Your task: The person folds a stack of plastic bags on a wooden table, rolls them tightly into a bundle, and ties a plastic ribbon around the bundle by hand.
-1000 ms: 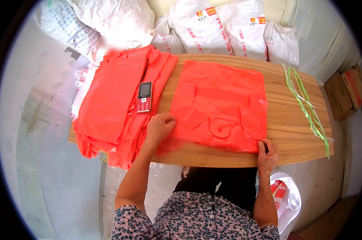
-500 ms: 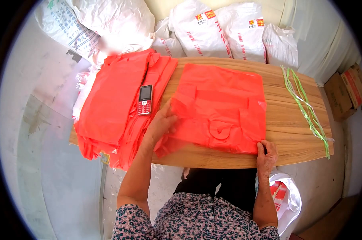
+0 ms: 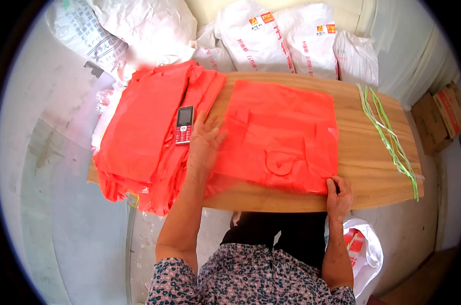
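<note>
A flat red plastic bag (image 3: 286, 132) lies spread on the wooden table (image 3: 373, 178), with a round cut shape near its lower edge. My right hand (image 3: 339, 195) pinches the bag's lower right corner. At the bag's left edge, my left hand (image 3: 206, 140) has its fingers spread and holds nothing. Just left of that hand, a red and black phone (image 3: 184, 125) rests on a thick stack of red bags (image 3: 139, 122).
Green and white strings (image 3: 391, 137) lie on the table's right side. Full white sacks (image 3: 256, 38) stand behind the table. An open white bag (image 3: 370, 254) is below the front edge at right; cardboard boxes (image 3: 436, 119) are at far right.
My left hand has let go of the red bag's left side, moved up towards the phone and spread its fingers. My right hand has stayed at the lower right corner.
</note>
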A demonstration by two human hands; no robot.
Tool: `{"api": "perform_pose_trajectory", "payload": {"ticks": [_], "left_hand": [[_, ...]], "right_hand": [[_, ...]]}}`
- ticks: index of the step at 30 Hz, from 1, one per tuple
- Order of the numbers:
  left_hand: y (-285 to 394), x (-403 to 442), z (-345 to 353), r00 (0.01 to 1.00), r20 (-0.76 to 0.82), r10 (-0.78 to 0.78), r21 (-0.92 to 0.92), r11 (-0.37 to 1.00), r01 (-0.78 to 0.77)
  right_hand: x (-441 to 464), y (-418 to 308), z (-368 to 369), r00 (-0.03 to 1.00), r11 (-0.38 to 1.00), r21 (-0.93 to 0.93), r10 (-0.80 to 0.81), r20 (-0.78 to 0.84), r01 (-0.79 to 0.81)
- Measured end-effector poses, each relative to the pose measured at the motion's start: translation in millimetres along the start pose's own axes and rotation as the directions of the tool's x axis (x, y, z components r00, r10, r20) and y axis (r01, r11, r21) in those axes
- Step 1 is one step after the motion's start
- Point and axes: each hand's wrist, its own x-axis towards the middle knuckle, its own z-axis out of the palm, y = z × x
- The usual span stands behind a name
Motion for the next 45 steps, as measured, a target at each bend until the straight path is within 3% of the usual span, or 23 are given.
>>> {"api": "perform_pose_trajectory", "payload": {"ticks": [2,5,8,12,14,18,21,24,27,30,35,41,45], "left_hand": [[-1.4,-4.5,0.3,0.995,-0.053,0.079,0.064,0.995,-0.075],[-5.2,-21.1,-5.9,0.999,-0.038,0.020,0.419,0.908,-0.002],[-7.8,-42.7,-11.7,0.957,0.194,0.214,0.754,0.592,-0.285],[-11.9,-59.1,-27.9,0.898,0.325,0.295,0.847,0.332,-0.415],[-10.5,-69.3,-28.4,0.875,0.363,0.320,0.873,0.212,-0.439],[-8.1,-82.0,-31.5,0.885,0.329,0.330,0.897,0.183,-0.402],[-6.4,-90.4,-33.9,0.891,0.359,0.278,0.900,0.151,-0.410],[-5.2,-95.0,-37.3,0.869,0.426,0.250,0.885,0.084,-0.458],[-7.8,-94.9,-37.2,0.860,0.449,0.244,0.887,-0.008,-0.461],[-8.6,-88.2,-36.2,0.834,0.502,0.230,0.865,-0.112,-0.490],[-5.3,-79.6,-36.5,0.754,0.626,0.196,0.773,-0.284,-0.568],[8.4,-66.6,-26.3,0.713,0.668,0.213,0.737,-0.319,-0.595],[12.3,-48.0,-13.6,0.726,0.608,0.321,0.793,-0.227,-0.565]], "right_hand": [[1.3,-1.3,-4.9,0.993,0.996,0.011,0.087,0.076,-0.088],[9.4,-7.5,-8.2,0.969,0.980,0.028,0.191,0.156,-0.198],[17.7,-8.8,-7.5,0.956,0.967,0.036,0.242,0.165,-0.251],[30.7,-7.7,-2.3,0.939,0.951,0.069,0.282,0.198,-0.300],[34.8,-3.1,1.0,0.928,0.938,0.101,0.303,0.218,-0.331],[32.0,-1.2,8.0,0.954,0.930,0.215,0.284,0.091,-0.298],[30.2,9.5,9.7,0.995,0.997,-0.054,0.052,0.087,-0.047],[28.4,-2.6,6.0,0.998,0.980,-0.189,-0.067,-0.005,0.065],[18.6,-25.5,-3.6,0.972,0.947,-0.219,-0.230,0.050,0.236],[5.9,-39.0,-7.0,0.884,0.936,0.067,-0.348,0.313,0.345],[-1.4,-36.6,-4.3,0.842,0.916,-0.030,-0.354,0.408,0.400],[5.0,-40.1,1.7,0.822,0.875,-0.113,-0.389,0.415,0.471],[15.0,-31.0,12.6,0.812,0.860,-0.129,-0.404,0.422,0.494]]}}
